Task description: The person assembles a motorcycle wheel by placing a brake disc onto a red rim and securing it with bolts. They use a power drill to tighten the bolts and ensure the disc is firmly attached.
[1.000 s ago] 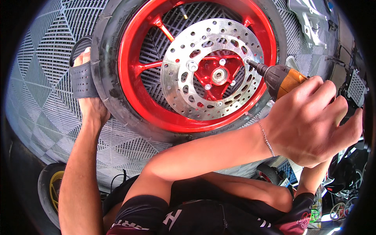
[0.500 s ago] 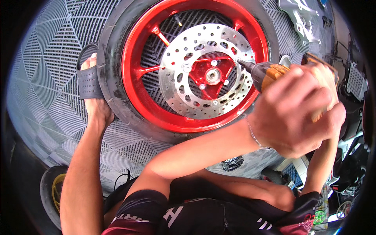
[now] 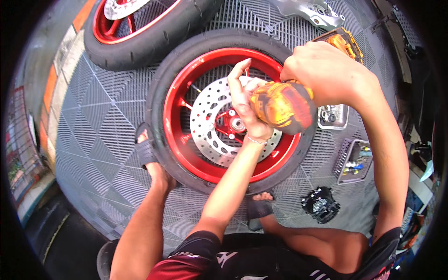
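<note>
A yellow and black cordless drill [image 3: 282, 107] points down over a wheel. My right hand [image 3: 322, 70] is closed round its handle, above the battery at the handle's end. Cupped at the front of the drill is my left hand [image 3: 243, 100], its index finger bent outward. The drill's tip is hidden behind the drill body and this hand. Under both hands lies a wheel with a red rim [image 3: 179, 156] and a black tyre [image 3: 161, 93]. A silver drilled brake disc [image 3: 205, 105] sits on its hub, several bolt heads showing.
Another red-rimmed wheel [image 3: 140, 51] lies at the far left. A silver metal part [image 3: 317, 14] is at the back. On the right are a small metal tray [image 3: 343, 122], a grey basket [image 3: 343, 161] and a black part [image 3: 320, 205]. My feet flank the tyre.
My view has shifted, bringing the second wheel and the trays into sight. Relative to the wheel, the drill has turned from lying sideways at the disc's right to pointing down, both hands moving with it.
</note>
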Tool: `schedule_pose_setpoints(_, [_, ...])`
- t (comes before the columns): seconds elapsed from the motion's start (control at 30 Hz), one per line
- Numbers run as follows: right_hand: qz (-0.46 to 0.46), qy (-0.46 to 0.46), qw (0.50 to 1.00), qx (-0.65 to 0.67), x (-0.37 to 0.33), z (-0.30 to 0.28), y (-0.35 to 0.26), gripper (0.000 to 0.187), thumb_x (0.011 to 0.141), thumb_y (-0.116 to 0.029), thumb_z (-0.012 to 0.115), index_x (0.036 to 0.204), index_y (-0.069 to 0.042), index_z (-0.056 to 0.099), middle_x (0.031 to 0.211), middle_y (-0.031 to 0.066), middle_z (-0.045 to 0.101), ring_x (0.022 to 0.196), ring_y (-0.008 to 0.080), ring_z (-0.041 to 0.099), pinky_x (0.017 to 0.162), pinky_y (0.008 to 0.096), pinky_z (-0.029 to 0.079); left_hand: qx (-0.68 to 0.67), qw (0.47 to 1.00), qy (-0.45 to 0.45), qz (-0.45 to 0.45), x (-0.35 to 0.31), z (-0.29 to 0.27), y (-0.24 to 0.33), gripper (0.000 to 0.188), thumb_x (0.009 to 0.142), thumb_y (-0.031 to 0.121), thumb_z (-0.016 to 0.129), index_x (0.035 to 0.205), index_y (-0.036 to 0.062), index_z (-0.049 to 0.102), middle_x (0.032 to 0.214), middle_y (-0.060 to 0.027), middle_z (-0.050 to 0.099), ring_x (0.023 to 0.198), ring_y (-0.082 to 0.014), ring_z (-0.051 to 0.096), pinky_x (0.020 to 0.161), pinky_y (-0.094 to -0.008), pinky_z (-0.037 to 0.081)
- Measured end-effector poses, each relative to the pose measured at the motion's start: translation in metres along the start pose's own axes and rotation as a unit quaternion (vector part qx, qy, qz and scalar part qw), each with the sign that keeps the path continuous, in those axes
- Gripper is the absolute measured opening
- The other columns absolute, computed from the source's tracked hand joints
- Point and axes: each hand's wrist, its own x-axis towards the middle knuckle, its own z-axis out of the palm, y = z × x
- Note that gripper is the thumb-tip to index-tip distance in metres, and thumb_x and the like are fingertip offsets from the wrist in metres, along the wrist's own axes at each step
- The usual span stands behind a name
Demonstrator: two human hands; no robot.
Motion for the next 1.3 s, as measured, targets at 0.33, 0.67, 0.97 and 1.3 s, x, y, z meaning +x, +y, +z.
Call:
schedule_pose_setpoints(0.33, [-0.14, 0.176, 0.933, 0.28, -0.042, -0.002, 0.027, 0.031, 0.076, -0.006, 0.078, 0.106, -0.001, 0.073, 0.09, 0.0163, 0.076, 0.077, 0.0326, 0.072, 0.072, 0.0417, 0.059, 0.116, 0.992, -0.058, 0.001, -0.005, 0.052, 0.072, 0.088, 0.107, 0.066, 0.031, 0.162, -0.0016, 0.024, 0.125, -0.0128, 0.062, 0.113, -0.022, 0.061, 0.106, -0.0361, 0.043])
schedule_pose_setpoints(0.67, [0.065, -0.023, 0.972, 0.224, 0.017, -0.038, -0.075, 0.055, 0.078, -0.015, 0.075, 0.132, -0.012, 0.07, 0.111, 0.0174, 0.078, 0.103, 0.0323, 0.075, 0.09, 0.0442, 0.06, -0.094, 0.957, -0.211, -0.176, 0.033, -0.054, 0.137, 0.099, 0.099, 0.075, 0.03, 0.158, -0.0049, 0.033, 0.153, -0.0206, 0.052, 0.133, -0.0298, 0.061, 0.102, -0.0434, 0.06])
schedule_pose_setpoints(0.97, [0.076, -0.028, 0.974, 0.21, 0.037, -0.007, -0.081, 0.047, 0.076, -0.022, 0.081, 0.123, -0.016, 0.076, 0.115, 0.009, 0.078, 0.105, 0.0269, 0.074, 0.091, 0.0432, 0.058, 0.003, 0.981, -0.121, -0.149, 0.018, -0.117, 0.106, 0.082, 0.093, 0.072, 0.046, 0.148, 0.0121, 0.052, 0.138, -0.0134, 0.065, 0.12, -0.0342, 0.068, 0.084, -0.0548, 0.062])
schedule_pose_setpoints(1.3, [0.004, 0.048, 0.989, 0.14, 0.014, 0.003, -0.083, 0.052, 0.075, -0.014, 0.08, 0.127, -0.018, 0.075, 0.118, 0.0085, 0.077, 0.109, 0.0261, 0.074, 0.094, 0.042, 0.059, 0.09, 0.993, 0.068, -0.041, 0.0, -0.109, 0.109, 0.1, 0.088, 0.084, 0.043, 0.154, 0.0086, 0.046, 0.143, -0.0146, 0.061, 0.13, -0.0329, 0.061, 0.104, -0.0489, 0.053])
